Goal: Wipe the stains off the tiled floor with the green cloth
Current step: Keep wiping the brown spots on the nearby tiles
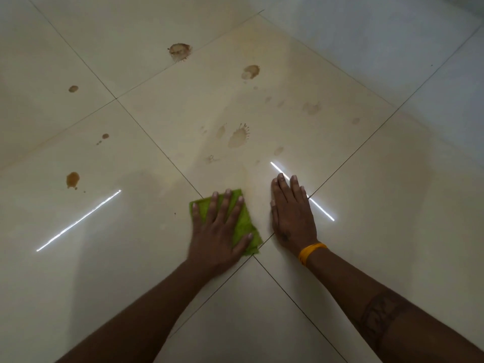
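We pressed left hand (220, 226), fingers spread, flat on small green cloth (242, 226). Right hand (290, 213) lay flat on glossy cream tiled floor (366, 205), fingers together. Brown stains (238, 137) remained ahead; most wiping was left, we judged.

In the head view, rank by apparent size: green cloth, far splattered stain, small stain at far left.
1. green cloth, though nearest the camera and partly under the left hand
2. far splattered stain
3. small stain at far left

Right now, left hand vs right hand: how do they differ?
The left hand presses flat on the green cloth, fingers spread; the right hand rests on bare tiled floor, fingers together. Only the right wrist has a yellow band. Both lie palm down.
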